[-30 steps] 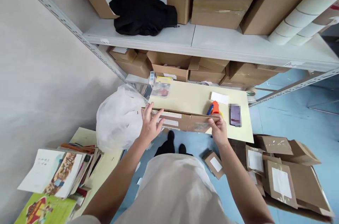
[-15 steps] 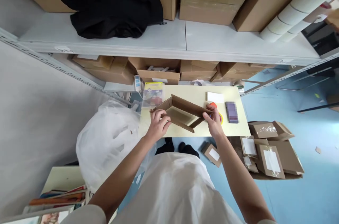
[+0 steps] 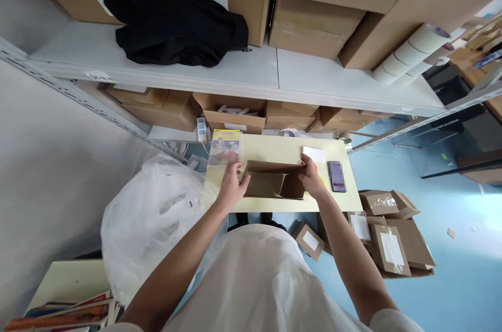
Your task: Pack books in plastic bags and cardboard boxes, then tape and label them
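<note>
Between my hands is a small brown cardboard box [image 3: 275, 167], its near opening showing the inside, over a pale yellow table [image 3: 270, 145]. My left hand [image 3: 232, 185] grips its left end, thumb toward the opening. At the right end, my right hand [image 3: 312, 178] is closed on the cardboard. Partly behind the right hand is a red and yellow item [image 3: 322, 181], too covered to name. A phone [image 3: 337, 176] and a white stack of paper or labels [image 3: 314, 153] lie to the right. On the left is a colourful printed packet [image 3: 225, 146].
A grey shelf [image 3: 251, 78] holding boxes, a black garment [image 3: 180, 23] and white rolls [image 3: 411, 54] spans the space above the table. A translucent plastic bag [image 3: 145, 227] bulges at left. Labelled cartons [image 3: 392, 248] are piled on the floor at right, with another parcel [image 3: 309, 241] below the table.
The box was skewed into a slanted shape; now it is squared into a rectangle. My hands have shifted slightly lower in view, and the camera view has moved a little.
</note>
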The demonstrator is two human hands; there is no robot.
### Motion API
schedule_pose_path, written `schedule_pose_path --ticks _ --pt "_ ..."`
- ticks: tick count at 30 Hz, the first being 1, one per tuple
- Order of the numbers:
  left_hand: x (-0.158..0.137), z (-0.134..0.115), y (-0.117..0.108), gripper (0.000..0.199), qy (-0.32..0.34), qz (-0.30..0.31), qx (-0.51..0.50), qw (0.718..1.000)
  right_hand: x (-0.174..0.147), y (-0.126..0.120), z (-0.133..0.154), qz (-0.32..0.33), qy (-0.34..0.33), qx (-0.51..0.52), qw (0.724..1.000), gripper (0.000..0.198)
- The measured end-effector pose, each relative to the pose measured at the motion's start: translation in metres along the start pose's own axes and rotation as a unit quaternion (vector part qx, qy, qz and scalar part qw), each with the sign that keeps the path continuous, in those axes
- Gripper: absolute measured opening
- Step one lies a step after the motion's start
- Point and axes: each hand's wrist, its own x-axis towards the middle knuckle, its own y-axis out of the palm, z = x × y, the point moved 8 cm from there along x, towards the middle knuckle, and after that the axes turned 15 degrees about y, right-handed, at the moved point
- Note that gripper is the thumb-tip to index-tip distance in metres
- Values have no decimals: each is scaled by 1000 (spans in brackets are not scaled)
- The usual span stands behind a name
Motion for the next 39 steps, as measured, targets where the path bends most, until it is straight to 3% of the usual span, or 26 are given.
schedule_pose_path --ticks 4,8,12,17,22,25,28,30,32,36,39 --pt "13 7 8 17 -48 55 42 996 13 -2 10 -50 -26 8 998 84" --pt "16 8 3 14 -88 27 122 988 0 -16 2 -120 -7 2 993 75" --pt "15 5 4 14 -78 -10 131 988 -24 -22 -8 -91 -18 -51 994 41" --pt "9 -5 18 12 -53 -20 44 997 -37 -24 -1 -98 -57 -106 988 37" --pt "6 -21 25 22 14 65 24 998 -38 -16 12 -46 -131 -174 975 42" --pt "3 -25 25 35 56 162 11 985 -41 -14 19 -20 -170 -243 955 48" --pt "-11 -31 30 59 117 272 13 955 -46 -6 22 34 -205 -320 924 47" --pt "-20 -33 33 79 135 298 22 945 -47 -1 17 71 -202 -368 905 43" --pt "-26 -31 33 77 124 281 15 952 -45 1 9 113 -190 -386 895 47" --pt "-29 -17 32 38 59 177 -54 981 -41 -1 1 210 -199 -324 901 64" --pt "-29 2 28 28 -19 55 -103 993 -33 -6 1 199 -210 -248 924 41"
